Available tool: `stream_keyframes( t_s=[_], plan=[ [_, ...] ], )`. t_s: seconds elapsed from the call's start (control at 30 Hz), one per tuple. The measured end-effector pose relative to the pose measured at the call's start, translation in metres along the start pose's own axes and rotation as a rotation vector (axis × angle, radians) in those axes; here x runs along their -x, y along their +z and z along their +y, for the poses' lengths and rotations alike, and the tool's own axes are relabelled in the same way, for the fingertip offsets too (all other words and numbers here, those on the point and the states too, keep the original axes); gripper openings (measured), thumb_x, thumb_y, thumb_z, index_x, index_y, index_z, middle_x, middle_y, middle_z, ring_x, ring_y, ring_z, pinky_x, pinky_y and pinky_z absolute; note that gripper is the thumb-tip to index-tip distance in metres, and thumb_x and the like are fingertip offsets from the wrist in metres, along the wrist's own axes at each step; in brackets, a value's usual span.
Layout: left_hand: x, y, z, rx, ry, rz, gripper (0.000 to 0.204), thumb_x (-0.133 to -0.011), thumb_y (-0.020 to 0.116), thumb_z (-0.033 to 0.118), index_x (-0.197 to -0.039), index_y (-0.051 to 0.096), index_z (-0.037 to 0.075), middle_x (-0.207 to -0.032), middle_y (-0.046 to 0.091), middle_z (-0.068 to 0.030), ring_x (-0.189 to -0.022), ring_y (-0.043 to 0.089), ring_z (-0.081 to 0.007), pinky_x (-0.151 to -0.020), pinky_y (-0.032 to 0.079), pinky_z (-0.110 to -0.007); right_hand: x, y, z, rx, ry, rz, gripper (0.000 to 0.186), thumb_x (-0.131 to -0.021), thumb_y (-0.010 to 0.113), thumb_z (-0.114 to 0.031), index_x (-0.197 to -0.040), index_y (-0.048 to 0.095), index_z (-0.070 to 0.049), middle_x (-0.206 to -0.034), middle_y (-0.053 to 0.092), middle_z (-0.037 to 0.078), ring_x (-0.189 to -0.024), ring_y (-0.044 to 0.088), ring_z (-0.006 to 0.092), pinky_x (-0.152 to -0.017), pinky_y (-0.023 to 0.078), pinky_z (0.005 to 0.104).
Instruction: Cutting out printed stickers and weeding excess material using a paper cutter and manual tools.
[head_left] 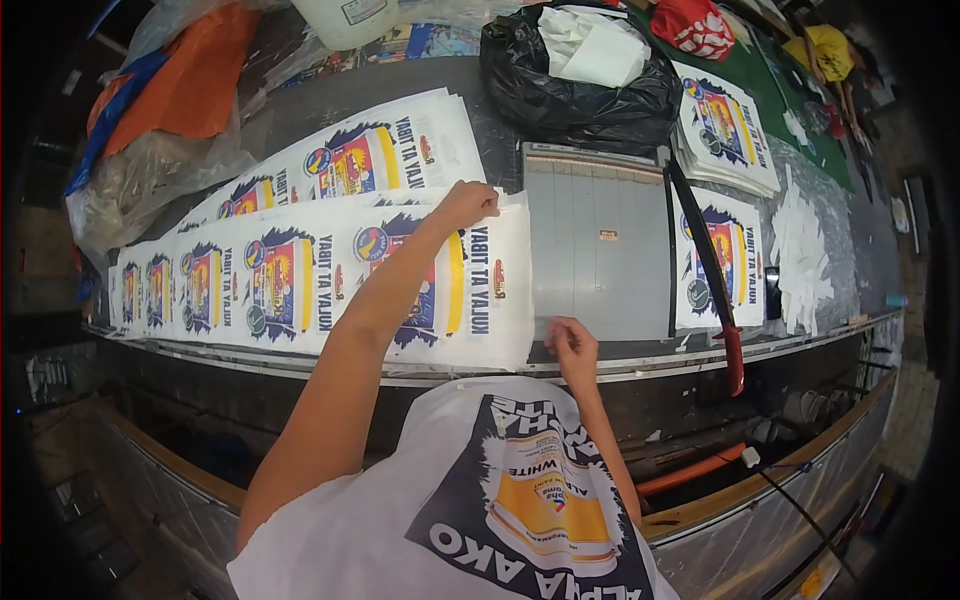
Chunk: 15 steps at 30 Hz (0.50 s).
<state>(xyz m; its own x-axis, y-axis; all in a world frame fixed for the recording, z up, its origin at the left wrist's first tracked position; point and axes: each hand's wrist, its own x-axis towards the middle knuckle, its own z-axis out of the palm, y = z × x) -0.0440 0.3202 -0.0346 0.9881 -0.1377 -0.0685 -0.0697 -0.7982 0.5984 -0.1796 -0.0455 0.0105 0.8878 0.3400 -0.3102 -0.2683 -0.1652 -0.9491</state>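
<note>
A long white sheet (340, 215) printed with a repeating colourful design lies along the table, its right end beside a paper cutter. My left hand (468, 207) is closed on the sheet's far edge near its right end. Just right of the sheet's near corner, my right hand (573, 347) hovers by the cutter's near edge, fingers loosely bent and apart, with nothing visible in them. The paper cutter has a grey board (600, 255) and a raised black blade arm (698, 215) with a red handle (736, 375). More printed sheets (445, 125) lie behind the long one.
Right of the cutter are a stack of cut prints (722, 120), a single print (722, 265) and white strips (800, 255). A black plastic bag (510, 95) holding white scraps sits behind the cutter. A white bucket (345, 22) and orange plastic (190, 85) are at the far left.
</note>
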Motion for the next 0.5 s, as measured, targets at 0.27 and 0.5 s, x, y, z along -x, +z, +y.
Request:
stream_keyframes(
  t_s=[0.27, 0.5],
  plan=[
    [0.016, -0.019, -0.019, 0.196, -0.015, 0.083, 0.025, -0.098, 0.065, 0.024, -0.107, 0.075, 0.003, -0.102, 0.075, -0.0174, -0.093, 0.070, -0.0356, -0.087, 0.054, -0.041, -0.037, 0.054, -0.007, 0.266, -0.038, -0.058, 0.042, -0.096, 0.061, -0.007, -0.138, 0.058, 0.000, -0.120, 0.070, 0.019, -0.094, 0.072, 0.0260, -0.080, 0.057, 0.0361],
    [0.029, -0.057, -0.005, 0.449, -0.156, -0.011, 0.027, -0.099, 0.070, 0.024, -0.113, 0.075, 0.001, -0.101, 0.077, -0.0097, -0.089, 0.066, -0.0185, -0.084, 0.052, -0.032, -0.054, 0.078, -0.016, 0.485, -0.190, 0.167, 0.054, -0.097, 0.067, -0.014, -0.147, 0.050, -0.003, -0.119, 0.066, 0.014, -0.073, 0.061, 0.0168, -0.068, 0.052, 0.0296]
  ],
)
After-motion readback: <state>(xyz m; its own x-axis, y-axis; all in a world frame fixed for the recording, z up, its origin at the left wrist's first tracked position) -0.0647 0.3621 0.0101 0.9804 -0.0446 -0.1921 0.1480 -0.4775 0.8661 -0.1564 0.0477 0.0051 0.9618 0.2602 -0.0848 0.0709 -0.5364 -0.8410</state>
